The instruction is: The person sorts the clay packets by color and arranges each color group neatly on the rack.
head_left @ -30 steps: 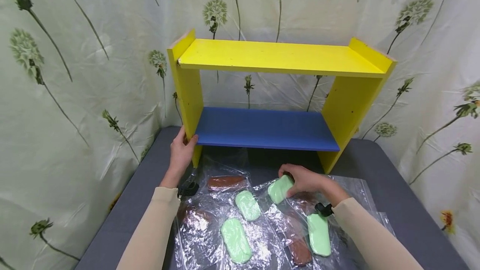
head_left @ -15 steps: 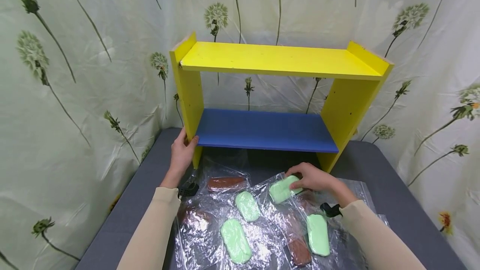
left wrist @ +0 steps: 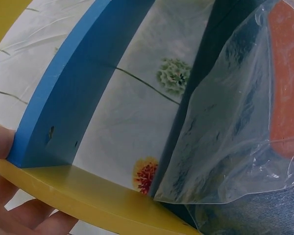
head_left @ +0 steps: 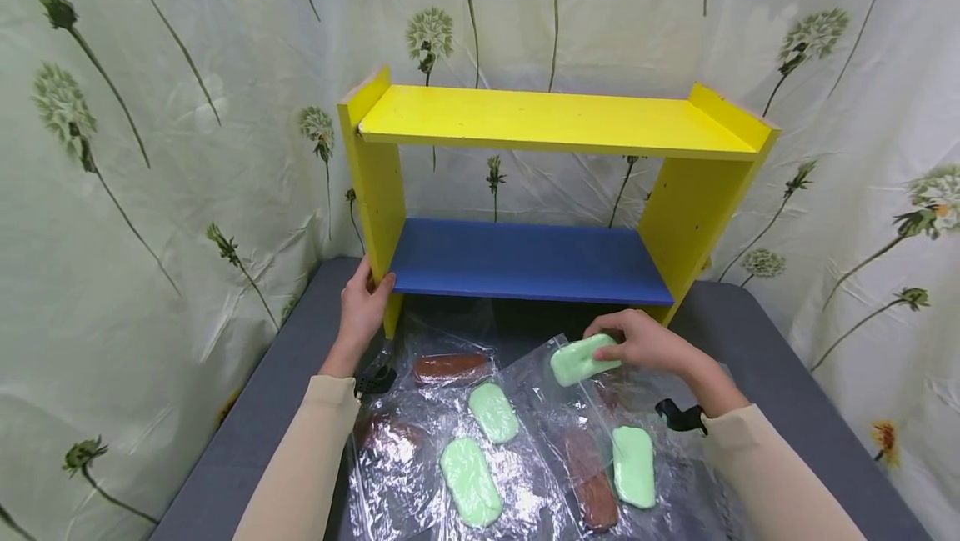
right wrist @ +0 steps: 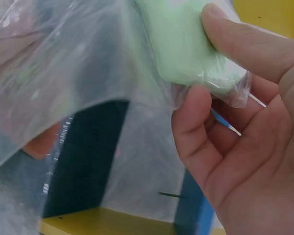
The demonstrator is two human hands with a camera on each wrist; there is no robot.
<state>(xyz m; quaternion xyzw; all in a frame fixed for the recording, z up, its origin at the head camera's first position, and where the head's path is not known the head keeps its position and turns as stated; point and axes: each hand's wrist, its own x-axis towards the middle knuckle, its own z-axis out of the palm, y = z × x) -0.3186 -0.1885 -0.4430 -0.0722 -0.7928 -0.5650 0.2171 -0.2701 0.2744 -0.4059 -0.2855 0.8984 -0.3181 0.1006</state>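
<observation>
My left hand (head_left: 363, 308) grips the lower left side panel of a yellow shelf unit (head_left: 540, 120), thumb at the front corner of its blue shelf (head_left: 525, 262). In the left wrist view the fingers (left wrist: 32, 215) wrap the yellow panel's outer side. My right hand (head_left: 645, 341) pinches one end of a clear plastic bag with a pale green clay-like block (head_left: 581, 360) inside. In the right wrist view the thumb lies over the green block (right wrist: 186, 44) and the curled fingers are behind it. The bag's loose part (head_left: 551, 408) hangs down over the other bags.
More clear bags lie on the dark grey table (head_left: 247, 433), holding green blocks (head_left: 470, 483) and reddish-brown blocks (head_left: 450, 368). Another green block (head_left: 633, 466) lies below my right hand. A flowered curtain (head_left: 187, 149) stands behind the shelf unit.
My right hand has lifted the bagged green block and moved it right, toward the shelf unit, tilting it flatter. The left hand keeps its grip on the side panel.
</observation>
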